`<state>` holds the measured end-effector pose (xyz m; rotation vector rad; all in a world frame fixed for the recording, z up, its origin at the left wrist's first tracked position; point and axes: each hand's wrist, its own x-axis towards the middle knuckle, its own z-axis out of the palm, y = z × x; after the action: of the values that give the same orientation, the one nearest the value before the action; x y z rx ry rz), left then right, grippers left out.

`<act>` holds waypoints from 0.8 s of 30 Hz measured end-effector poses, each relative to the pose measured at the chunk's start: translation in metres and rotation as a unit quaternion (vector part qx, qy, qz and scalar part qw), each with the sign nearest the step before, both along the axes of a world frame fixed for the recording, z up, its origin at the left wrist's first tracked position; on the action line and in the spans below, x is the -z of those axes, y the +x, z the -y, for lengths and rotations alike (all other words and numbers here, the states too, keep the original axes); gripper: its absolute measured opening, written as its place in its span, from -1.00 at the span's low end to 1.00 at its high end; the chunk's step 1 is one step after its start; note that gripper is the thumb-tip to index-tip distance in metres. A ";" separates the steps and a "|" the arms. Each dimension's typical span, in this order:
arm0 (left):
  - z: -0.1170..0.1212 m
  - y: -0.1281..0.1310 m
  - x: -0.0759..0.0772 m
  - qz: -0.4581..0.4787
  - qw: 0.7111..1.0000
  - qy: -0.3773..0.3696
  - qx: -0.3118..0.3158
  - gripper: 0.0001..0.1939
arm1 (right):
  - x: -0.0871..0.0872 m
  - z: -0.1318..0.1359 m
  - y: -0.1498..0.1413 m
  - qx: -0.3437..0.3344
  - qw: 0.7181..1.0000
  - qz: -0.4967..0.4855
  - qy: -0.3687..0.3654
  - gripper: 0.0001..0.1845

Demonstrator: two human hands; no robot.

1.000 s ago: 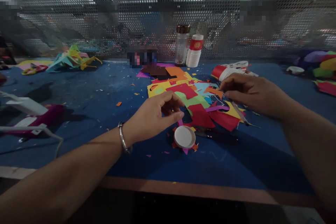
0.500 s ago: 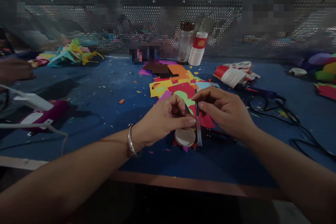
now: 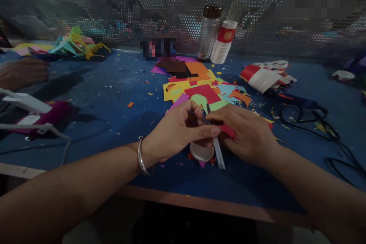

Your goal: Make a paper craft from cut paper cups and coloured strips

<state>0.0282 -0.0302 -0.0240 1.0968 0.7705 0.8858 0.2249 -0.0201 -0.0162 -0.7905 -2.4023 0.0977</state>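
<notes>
A pen [image 3: 219,153] with a clear barrel and a dark upper end slants between my two hands above the table. My left hand [image 3: 183,126], with a silver bangle at its wrist, is closed, and its thumb lies across the pen. On the pen's other side my right hand [image 3: 246,127] has its fingers curled, the index fingertip against the dark end; its thumb is hidden. Just below the hands a round white disc-like piece [image 3: 201,152], ringed with red and purple paper points, rests on the table, partly covered by my left hand.
Coloured paper sheets [image 3: 201,93] and scraps lie beyond my hands. Farther back stand a glass bottle [image 3: 209,36] and stacked paper cups [image 3: 223,44]. More cups [image 3: 261,77] and a black cable [image 3: 310,116] are right. Left are a magenta device [image 3: 42,118] and another person's hand [image 3: 24,72].
My right hand has closed in around the pen and shifted toward my left hand. The pen leans more, its lower end now farther right, and my left thumb reaches across it.
</notes>
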 end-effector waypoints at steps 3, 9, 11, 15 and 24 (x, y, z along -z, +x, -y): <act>-0.004 -0.007 -0.004 -0.080 0.989 0.116 -0.046 -0.72 | -0.002 -0.001 0.007 0.056 0.998 -0.024 -0.006 -0.85; -0.015 -0.035 -0.016 -0.282 0.917 0.281 0.016 -0.76 | -0.010 0.002 0.020 0.133 0.968 -0.130 -0.170 -0.88; -0.018 -0.039 -0.017 -0.340 0.886 0.300 0.095 -0.53 | -0.012 0.007 0.020 0.116 0.945 -0.187 -0.242 -0.85; -0.019 -0.035 -0.009 -0.366 0.860 0.309 0.178 -0.33 | -0.010 0.016 0.016 0.072 0.946 -0.156 -0.274 -0.82; -0.022 -0.028 0.001 -0.360 0.862 0.305 0.186 -0.45 | 0.001 0.022 0.011 0.034 0.967 -0.066 -0.245 -0.84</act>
<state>0.0003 -0.0079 -0.0245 2.1311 0.8477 0.3576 0.2361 -0.0424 -0.0170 -1.0452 -2.2434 0.7159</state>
